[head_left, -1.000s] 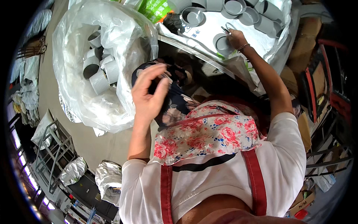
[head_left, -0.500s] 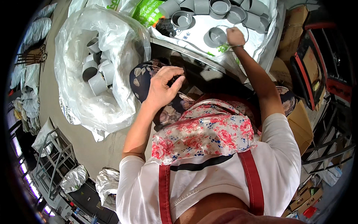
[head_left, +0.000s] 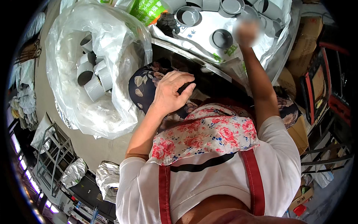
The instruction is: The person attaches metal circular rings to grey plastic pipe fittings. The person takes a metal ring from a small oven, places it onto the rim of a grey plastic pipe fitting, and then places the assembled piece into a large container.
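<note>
My right hand (head_left: 247, 32) is over the white-covered table (head_left: 201, 30), close to the grey cups at its far side. Blur smears its fingers, so whatever they hold is hidden. Just left of it a grey plastic cup-shaped part (head_left: 222, 39) lies on the white sheet, its dark hollow facing up. Another grey cup-shaped part (head_left: 187, 16) sits farther left, beside a dark knitted glove (head_left: 167, 24). My left hand (head_left: 173, 91) rests above my left knee, fingers loosely bent and thumb apart, with nothing seen in it.
A large clear plastic bag (head_left: 123, 108) stands open on the floor at left, with several grey cups (head_left: 95, 89) inside. The table's metal edge (head_left: 203, 61) runs before my knees. Cardboard boxes (head_left: 305, 41) and a red-and-black frame (head_left: 317, 82) stand at right.
My right hand has moved slightly right, away from the nearest grey cup. A thin grey loop seen beside it earlier no longer shows. The whole view has shifted a little.
</note>
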Motion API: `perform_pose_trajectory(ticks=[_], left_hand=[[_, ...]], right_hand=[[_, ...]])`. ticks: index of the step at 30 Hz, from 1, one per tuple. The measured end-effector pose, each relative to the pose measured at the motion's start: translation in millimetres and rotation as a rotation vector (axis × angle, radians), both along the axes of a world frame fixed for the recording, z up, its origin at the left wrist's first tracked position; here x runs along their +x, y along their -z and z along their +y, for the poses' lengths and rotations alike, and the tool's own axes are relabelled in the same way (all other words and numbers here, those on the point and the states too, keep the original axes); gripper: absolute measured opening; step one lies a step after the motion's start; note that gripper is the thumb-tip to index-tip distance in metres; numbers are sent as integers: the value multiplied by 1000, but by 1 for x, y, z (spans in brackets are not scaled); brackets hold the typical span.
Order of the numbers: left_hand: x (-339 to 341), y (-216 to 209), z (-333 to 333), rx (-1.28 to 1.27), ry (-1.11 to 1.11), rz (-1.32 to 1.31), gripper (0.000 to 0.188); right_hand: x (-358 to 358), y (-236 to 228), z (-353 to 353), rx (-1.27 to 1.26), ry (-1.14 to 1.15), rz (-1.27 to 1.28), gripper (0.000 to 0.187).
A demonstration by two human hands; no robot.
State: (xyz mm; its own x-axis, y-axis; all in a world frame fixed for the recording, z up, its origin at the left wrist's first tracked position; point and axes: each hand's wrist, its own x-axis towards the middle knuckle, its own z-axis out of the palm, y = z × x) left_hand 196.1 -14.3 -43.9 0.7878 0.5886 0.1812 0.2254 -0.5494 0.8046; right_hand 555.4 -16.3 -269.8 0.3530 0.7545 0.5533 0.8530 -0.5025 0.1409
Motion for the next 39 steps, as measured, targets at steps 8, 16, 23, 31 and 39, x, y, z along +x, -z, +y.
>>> perform_pose_trajectory(ticks=[8, 16, 23, 31, 39], left_hand=[[3, 1, -3, 34, -7, -30, 15], [-6, -4, -2, -91, -169, -98, 23], [-3, 0, -15, -252, 65, -99, 35], [-26, 3, -69, -231, -85, -45, 29], [-33, -2, -70, -340, -51, -79, 23]], right_hand=[[-90, -6, -19, -692, -73, 930, 30], [-90, -107, -28, -561, -670, 789, 25], [-149, -213, -106, -436, -864, 1897, 24], [-196, -214, -159, -376, -569, 2100, 29], [-210, -218, -162, -228, -625, 1755, 30]])
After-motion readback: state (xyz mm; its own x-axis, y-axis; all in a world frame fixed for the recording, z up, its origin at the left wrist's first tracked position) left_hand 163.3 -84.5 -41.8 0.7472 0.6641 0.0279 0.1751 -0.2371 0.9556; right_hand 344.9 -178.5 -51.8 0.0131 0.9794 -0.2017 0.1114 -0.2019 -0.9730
